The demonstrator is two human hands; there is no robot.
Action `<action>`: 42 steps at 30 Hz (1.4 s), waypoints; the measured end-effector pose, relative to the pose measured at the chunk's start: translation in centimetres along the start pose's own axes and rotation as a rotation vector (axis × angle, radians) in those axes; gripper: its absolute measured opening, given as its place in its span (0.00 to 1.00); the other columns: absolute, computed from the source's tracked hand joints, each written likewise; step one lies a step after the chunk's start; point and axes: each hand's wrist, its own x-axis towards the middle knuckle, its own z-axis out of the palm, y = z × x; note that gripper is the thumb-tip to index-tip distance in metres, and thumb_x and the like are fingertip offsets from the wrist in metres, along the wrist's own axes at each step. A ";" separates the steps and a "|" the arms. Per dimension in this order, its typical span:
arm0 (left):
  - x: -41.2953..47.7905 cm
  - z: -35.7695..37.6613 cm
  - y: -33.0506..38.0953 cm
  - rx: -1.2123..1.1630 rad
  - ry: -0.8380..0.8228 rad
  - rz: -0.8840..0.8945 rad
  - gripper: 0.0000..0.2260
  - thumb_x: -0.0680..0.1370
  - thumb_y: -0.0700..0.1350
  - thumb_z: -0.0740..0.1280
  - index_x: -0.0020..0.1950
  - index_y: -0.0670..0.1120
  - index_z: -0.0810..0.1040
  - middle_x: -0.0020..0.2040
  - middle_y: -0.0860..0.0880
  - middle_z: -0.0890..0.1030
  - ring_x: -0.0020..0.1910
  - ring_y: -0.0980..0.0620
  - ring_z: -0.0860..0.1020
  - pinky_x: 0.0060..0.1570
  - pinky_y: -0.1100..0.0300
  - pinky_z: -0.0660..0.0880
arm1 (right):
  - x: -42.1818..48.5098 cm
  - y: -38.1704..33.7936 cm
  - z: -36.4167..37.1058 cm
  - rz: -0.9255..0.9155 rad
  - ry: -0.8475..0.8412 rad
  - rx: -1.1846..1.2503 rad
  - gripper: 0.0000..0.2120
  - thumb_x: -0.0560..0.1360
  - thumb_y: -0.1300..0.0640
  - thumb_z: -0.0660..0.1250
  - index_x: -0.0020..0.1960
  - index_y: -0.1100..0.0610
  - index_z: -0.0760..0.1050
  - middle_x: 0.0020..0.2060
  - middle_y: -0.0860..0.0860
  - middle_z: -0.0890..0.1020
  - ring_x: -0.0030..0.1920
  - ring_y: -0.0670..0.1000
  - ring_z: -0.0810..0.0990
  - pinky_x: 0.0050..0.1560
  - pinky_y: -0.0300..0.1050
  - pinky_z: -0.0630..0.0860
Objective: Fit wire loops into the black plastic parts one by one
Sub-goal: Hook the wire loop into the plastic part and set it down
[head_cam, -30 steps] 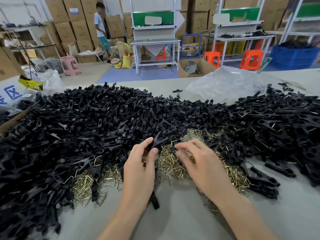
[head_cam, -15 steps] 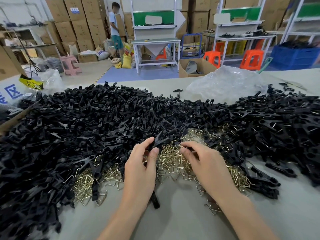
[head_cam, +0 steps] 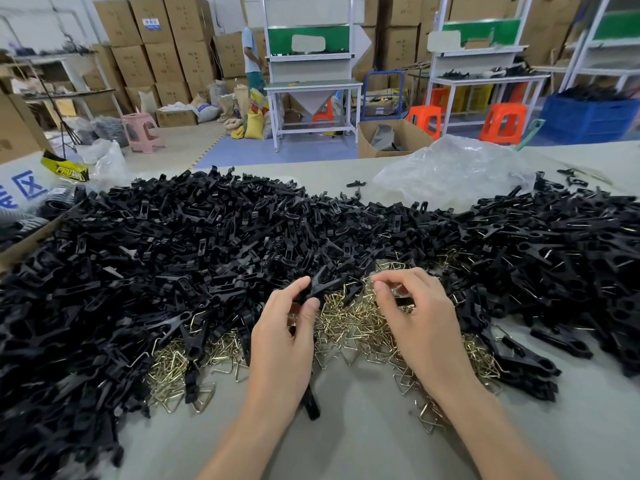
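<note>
Left grip [head_cam: 284,327]: curled round one black plastic part [head_cam: 325,285], frame centre.
Right grip [head_cam: 422,317]: pinching what seems a wire loop [head_cam: 375,279], just beside it.
Progress: loop unfitted; huge pile of parts [head_cam: 173,254] and loop heap [head_cam: 349,323] left to do.

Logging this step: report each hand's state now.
Left hand: holds a black plastic part.
Right hand: pinches what looks like a wire loop.

Crumpled clear plastic bag [head_cam: 457,171] on table [head_cam: 346,445]; orange stools [head_cam: 504,121], pink stool [head_cam: 142,131], stacked cardboard boxes [head_cam: 162,57] behind.
</note>
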 end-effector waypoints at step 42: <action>0.0 0.2 0.1 -0.016 -0.012 -0.005 0.18 0.79 0.59 0.60 0.67 0.59 0.75 0.56 0.63 0.79 0.55 0.61 0.77 0.55 0.64 0.74 | 0.1 -0.2 -0.5 0.042 -0.101 0.099 0.12 0.79 0.61 0.69 0.55 0.46 0.85 0.46 0.39 0.84 0.49 0.40 0.82 0.53 0.31 0.76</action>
